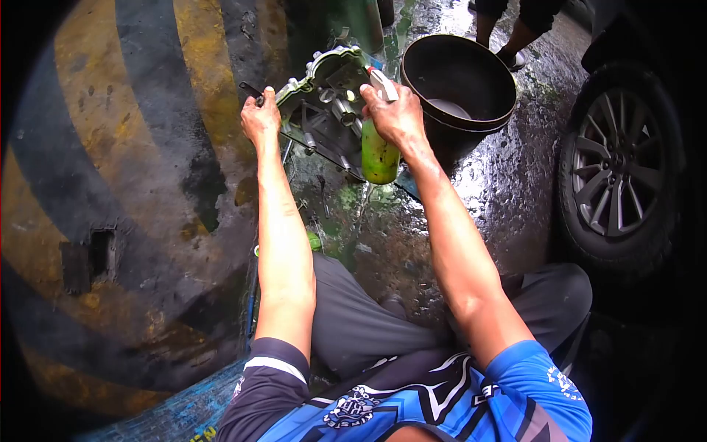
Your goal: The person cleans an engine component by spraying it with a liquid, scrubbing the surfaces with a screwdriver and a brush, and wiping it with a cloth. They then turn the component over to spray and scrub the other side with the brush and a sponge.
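My left hand (261,118) is closed on the left end of a curved silver metal part (317,70), which arches up and to the right over a tray. A dark piece sticks out at its fingers. My right hand (396,114) is wrapped round the neck of a spray bottle (380,158) with green liquid inside and a white and red head, held upright beside the part's right end. Beneath and between my hands, the dark tray (335,140) holds several metal parts, among them a shiny cylinder (343,110).
A large black bucket (460,85) stands right of the bottle. A car wheel (617,162) is at the far right. Another person's legs (508,33) show at the top. Yellow and black stripes mark a surface (132,147) at left. The floor (501,206) is wet.
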`<state>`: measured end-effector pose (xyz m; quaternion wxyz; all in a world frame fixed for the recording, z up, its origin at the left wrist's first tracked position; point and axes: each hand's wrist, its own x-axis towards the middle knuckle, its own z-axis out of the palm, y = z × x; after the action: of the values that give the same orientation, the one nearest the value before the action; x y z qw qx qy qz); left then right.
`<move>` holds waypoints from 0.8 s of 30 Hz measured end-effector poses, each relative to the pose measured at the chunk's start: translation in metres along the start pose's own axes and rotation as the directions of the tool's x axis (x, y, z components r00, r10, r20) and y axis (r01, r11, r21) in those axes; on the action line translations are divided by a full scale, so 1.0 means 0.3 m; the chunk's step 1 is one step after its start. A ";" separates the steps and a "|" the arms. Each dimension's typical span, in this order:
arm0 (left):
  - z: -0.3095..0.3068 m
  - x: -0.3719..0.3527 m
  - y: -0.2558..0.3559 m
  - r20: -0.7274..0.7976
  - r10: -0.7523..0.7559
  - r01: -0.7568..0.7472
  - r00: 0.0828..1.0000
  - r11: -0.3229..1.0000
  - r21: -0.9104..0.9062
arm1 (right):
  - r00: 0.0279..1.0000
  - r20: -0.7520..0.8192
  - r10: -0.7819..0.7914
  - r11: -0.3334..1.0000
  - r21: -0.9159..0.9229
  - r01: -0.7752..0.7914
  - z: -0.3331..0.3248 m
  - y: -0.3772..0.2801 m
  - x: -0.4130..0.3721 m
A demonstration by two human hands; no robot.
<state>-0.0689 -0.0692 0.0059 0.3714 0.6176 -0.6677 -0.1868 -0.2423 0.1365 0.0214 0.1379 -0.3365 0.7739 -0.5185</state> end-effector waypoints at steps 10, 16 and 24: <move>0.016 0.013 -0.023 -0.031 0.027 -0.027 0.999 1.000 0.016 | 0.929 0.231 0.289 0.957 -0.102 -0.273 -0.079 0.306 -0.124; 0.031 0.031 -0.044 -0.026 0.026 -0.026 0.999 1.000 0.010 | 0.926 0.132 0.353 0.910 -0.280 -0.307 -0.026 0.568 -0.185; 0.040 0.061 -0.067 -0.026 0.064 -0.063 0.998 0.998 0.026 | 0.842 0.134 0.523 0.802 -0.412 -0.432 0.004 0.763 -0.188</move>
<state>-0.0633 -0.0927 -0.0114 0.3784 0.6032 -0.6841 -0.1580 -0.2866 0.2271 -0.1916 0.2927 -0.2090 0.8937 -0.2684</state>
